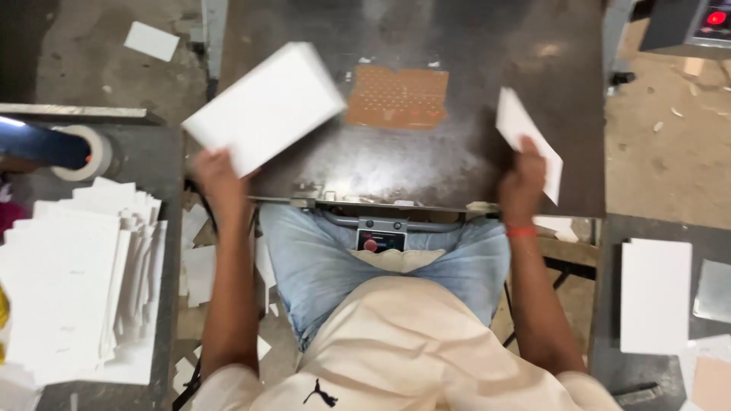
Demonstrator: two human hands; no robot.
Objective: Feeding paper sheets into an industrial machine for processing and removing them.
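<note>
While left hand grips white card stack, right hand pinches sheet

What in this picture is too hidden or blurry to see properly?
Head view only:
- White stack in the left hand: motion-blurred, its sheets cannot be counted.
- White card in the right hand: lower end hidden by fingers.
- Tape roll: partly covered by a blue object.
- Red-lit box: cut off by the top edge.
</note>
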